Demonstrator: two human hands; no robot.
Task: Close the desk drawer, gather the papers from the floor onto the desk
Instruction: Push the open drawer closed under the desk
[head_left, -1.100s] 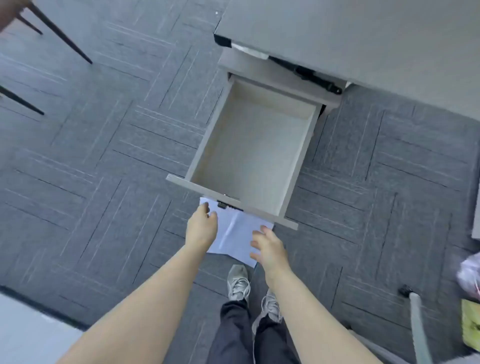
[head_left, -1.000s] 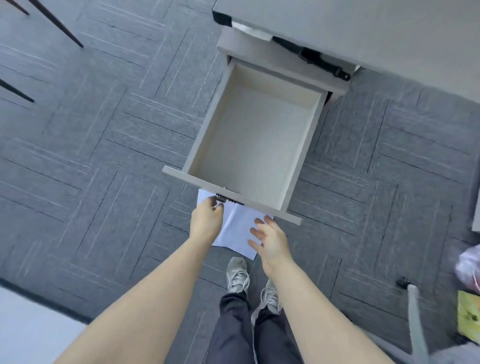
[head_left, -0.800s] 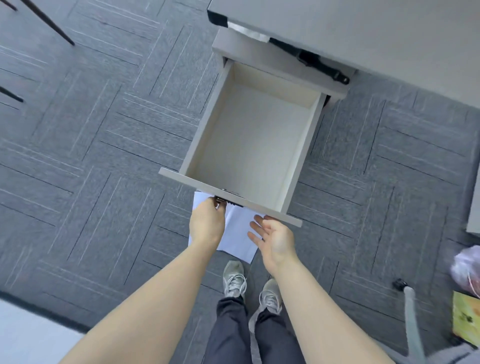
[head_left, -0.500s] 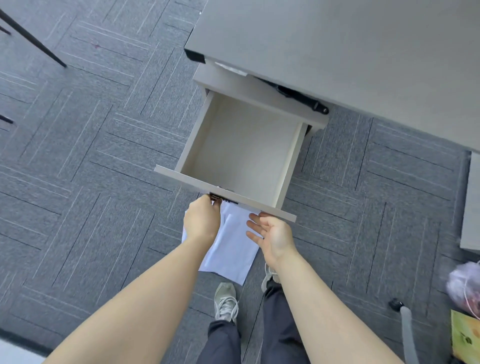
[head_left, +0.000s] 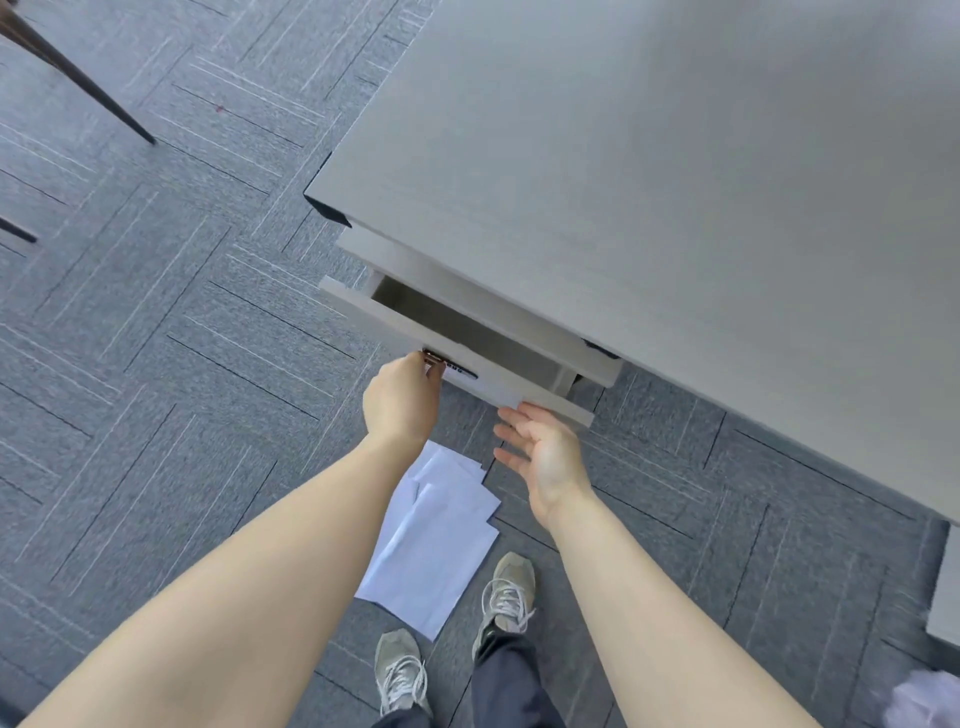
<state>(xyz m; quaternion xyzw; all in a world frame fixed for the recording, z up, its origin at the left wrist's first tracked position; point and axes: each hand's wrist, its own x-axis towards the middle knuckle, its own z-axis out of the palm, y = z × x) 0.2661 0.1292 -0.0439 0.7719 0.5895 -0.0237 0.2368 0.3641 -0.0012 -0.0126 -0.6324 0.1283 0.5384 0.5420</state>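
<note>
Drawer (head_left: 457, 364) of matte grey laminate juts only a narrow slot out from under the smooth desk top (head_left: 675, 208), its long front running from upper left to lower right directly ahead of both hands. Left hand (head_left: 402, 400) is curled at the small dark handle (head_left: 449, 366), while the right hand (head_left: 545, 452) is open-palmed, fingertips against the front's lower edge. White papers (head_left: 436, 540) lie fanned on the ribbed grey carpet (head_left: 182, 364) between forearms and shoes (head_left: 506, 592), nearer the left arm.

Grey drawer (head_left: 415, 325) slightly ajar under the grey desk (head_left: 649, 208), narrow gap showing. White papers (head_left: 434, 540), a few overlapping sheets, flat on the floor near side of the drawer.
</note>
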